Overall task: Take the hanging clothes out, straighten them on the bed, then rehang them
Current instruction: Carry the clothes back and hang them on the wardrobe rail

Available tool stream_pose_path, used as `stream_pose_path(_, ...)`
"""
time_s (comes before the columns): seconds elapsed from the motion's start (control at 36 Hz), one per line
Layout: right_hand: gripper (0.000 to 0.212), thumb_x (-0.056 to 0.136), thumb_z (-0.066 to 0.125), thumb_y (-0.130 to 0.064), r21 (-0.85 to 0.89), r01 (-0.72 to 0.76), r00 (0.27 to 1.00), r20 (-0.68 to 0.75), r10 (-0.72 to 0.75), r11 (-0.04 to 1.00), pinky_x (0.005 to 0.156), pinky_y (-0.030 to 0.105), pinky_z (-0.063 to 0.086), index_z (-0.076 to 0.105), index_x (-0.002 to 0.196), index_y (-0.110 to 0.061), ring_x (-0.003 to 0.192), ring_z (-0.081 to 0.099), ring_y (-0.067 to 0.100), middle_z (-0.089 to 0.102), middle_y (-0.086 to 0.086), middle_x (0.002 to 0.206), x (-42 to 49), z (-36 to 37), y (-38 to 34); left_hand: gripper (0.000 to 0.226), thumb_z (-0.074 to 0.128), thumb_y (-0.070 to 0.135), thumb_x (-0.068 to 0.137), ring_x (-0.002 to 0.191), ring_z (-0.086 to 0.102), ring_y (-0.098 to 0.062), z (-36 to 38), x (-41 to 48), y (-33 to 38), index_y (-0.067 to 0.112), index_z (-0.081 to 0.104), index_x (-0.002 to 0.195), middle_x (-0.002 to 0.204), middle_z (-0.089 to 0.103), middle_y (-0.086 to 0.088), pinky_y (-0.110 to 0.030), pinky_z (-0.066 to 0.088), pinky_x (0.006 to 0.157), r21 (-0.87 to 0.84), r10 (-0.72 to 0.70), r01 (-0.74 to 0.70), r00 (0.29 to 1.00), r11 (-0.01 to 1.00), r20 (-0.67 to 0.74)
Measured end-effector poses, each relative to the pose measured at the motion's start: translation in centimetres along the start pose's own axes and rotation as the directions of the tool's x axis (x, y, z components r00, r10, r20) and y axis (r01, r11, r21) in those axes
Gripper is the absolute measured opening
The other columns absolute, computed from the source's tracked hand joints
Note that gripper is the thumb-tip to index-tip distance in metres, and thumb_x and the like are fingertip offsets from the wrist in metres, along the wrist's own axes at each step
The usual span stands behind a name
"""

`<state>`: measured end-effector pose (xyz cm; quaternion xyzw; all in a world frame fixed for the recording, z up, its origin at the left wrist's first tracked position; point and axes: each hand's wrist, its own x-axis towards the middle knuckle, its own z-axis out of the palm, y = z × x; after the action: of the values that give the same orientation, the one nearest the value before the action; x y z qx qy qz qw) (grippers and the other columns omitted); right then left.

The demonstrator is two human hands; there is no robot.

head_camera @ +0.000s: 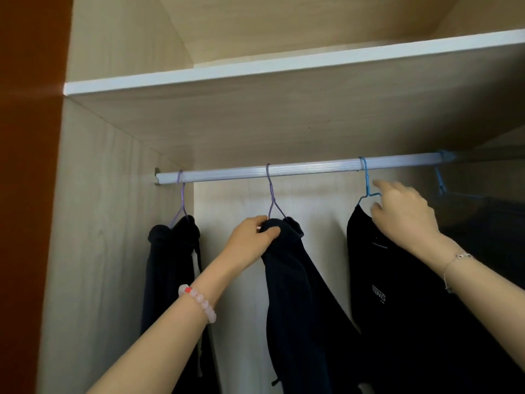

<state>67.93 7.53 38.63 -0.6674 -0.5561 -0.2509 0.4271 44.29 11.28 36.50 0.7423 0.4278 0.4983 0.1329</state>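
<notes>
The collar of the middle dark hoodie (298, 294) is being gripped by the left hand (250, 240), fingers and thumb curled round the bunched fabric just below the middle purple hanger (272, 194). The right hand (403, 214) is being held up at the neck of the blue hanger (366, 180), with the wire lying between forefinger and thumb; whether it is actually being pinched cannot be told. That hanger is carrying a black printed T-shirt (397, 294).

Both hangers are being carried by the clothes rail (312, 167), their hooks over it. A third dark garment (167, 265) is hanging at the rail's left end on the left purple hanger (180, 200).

The task is judged to be at its very start: nothing is being lifted clear yet, and no bed is in view. Taking down, straightening and rehanging all remain.
</notes>
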Motion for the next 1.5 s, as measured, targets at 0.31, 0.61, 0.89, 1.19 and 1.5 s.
stream_pose_path(0.31, 0.081, 0.077, 0.067, -0.040, 0.590, -0.097, 0.882, 0.424, -0.205, 0.802, 0.102, 0.036, 0.041, 0.032, 0.143, -0.008, 0.132, 0.040, 0.027, 0.036, 0.009, 0.144, -1.5, 5.7, -15.3, 0.051, 0.056, 0.027, 0.085, 0.123, 0.040, -0.038, -9.7, 0.1, -5.0, 0.007, 0.041, 0.131, 0.135, 0.040, -0.016, -0.045, 0.038, 0.096, 0.576, -0.042, 0.359, 0.871, 0.734, -0.489)
stream_pose_path(0.61, 0.020, 0.091, 0.046, -0.006, 0.639, -0.265, 0.889, 0.452, -0.074, 0.722, 0.070, 0.028, 0.047, 0.059, 0.107, -0.002, 0.080, 0.059, 0.023, 0.060, 0.013, 0.098, -0.2, 8.9, -12.9, 0.023, 0.051, 0.005, 0.088, 0.094, 0.061, -0.036, -11.9, 0.6, -9.5, -0.006, 0.063, 0.104, 0.099, 0.067, -0.022, -0.032, 0.045, 0.075, 0.434, -0.137, 0.294, 0.924, 0.852, -0.357)
stream_pose_path(0.89, 0.031, 0.098, 0.042, -0.003, 0.673, -0.274, 0.898, 0.434, -0.067, 0.687, 0.053, 0.020, 0.034, 0.058, 0.123, 0.006, 0.060, 0.044, 0.014, 0.059, 0.016, 0.095, 0.0, 8.3, -11.1, 0.026, 0.049, 0.004, 0.089, 0.099, 0.062, -0.032, -10.1, 0.2, -8.1, -0.001, 0.065, 0.108, 0.096, 0.068, -0.017, -0.022, 0.036, 0.070, 0.428, -0.026, 0.149, 0.959, 0.891, -0.281)
stream_pose_path(1.19, 0.052, 0.080, 0.050, 0.006, 0.694, -0.350, 0.859, 0.506, -0.080, 0.629, 0.067, 0.017, 0.046, 0.059, 0.129, -0.009, 0.099, 0.059, 0.021, 0.065, 0.012, 0.122, 0.6, 5.4, -8.8, 0.033, 0.047, 0.009, 0.091, 0.100, 0.057, -0.026, -8.1, 0.1, -6.7, 0.007, 0.058, 0.122, 0.108, 0.065, -0.011, -0.026, 0.037, 0.077, 0.375, -0.037, 0.130, 0.969, 0.918, -0.246)
stream_pose_path(1.5, 0.047, 0.091, 0.053, -0.002, 0.742, -0.281, 0.867, 0.468, -0.171, 0.609, 0.064, 0.013, 0.042, 0.053, 0.137, -0.010, 0.093, 0.056, 0.014, 0.059, 0.008, 0.130, -0.4, 5.5, -8.2, 0.030, 0.045, 0.009, 0.090, 0.085, 0.050, -0.022, -4.9, 0.6, -4.3, 0.002, 0.056, 0.117, 0.096, 0.059, -0.007, -0.031, 0.041, 0.074, 0.415, -0.039, 0.136, 0.972, 0.900, -0.233)
